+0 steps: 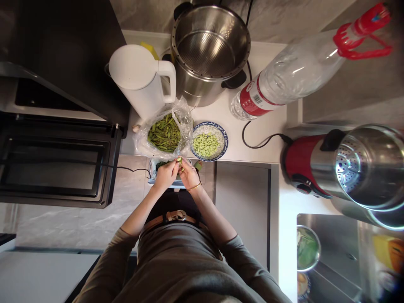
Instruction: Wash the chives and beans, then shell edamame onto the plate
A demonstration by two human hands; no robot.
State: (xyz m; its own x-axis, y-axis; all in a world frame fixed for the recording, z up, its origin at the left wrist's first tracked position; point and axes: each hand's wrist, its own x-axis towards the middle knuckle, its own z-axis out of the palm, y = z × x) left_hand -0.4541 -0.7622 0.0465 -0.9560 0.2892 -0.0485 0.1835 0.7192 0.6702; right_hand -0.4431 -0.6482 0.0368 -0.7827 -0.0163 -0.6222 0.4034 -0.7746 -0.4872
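My left hand (166, 174) and my right hand (190, 175) meet just off the counter's front edge, fingers pinched together on a small green edamame pod (180, 161). Behind them on the counter lies a clear plastic bag (141, 141) opened around a heap of unshelled edamame pods (166, 134). To its right is a blue-rimmed plate (225, 142) with a pile of pale green shelled beans (205, 144). Below my hands, partly covered by them, is a bin (152, 169) with dark green bits inside.
A white pitcher (134, 69) and a steel steamer pot (208, 84) stand at the back. A large water bottle (293, 75) is right of them. A red and steel appliance (304, 162) stands near the sink (337, 248). An open oven door (57, 164) juts out at left.
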